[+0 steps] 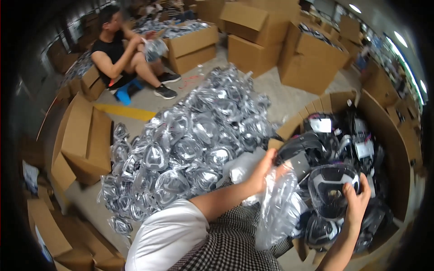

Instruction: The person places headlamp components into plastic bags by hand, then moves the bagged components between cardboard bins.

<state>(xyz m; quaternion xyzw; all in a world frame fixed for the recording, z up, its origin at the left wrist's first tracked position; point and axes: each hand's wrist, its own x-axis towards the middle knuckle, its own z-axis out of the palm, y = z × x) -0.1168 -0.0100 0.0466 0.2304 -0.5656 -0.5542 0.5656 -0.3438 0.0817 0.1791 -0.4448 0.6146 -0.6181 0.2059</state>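
My right hand (357,198) is closed on the edge of a mask-like piece (326,189) with a clear rounded front and black and white parts. My left hand (264,169) grips a bunch of clear plastic bags (280,212) that hang down over my checked apron. Just above its fingers, a black curved part (305,145) reaches across toward the mask-like piece; whether it joins that piece I cannot tell. Both hands are at the near left side of a big open carton (402,158) full of similar unbagged pieces, several with white tags.
A large heap of bagged clear-fronted pieces (194,135) covers the floor ahead of me. Beyond it, at far left, a seated person (113,54) handles a bagged piece beside a full carton (194,49). An open carton (83,140) stands left; more cartons (312,58) line the back.
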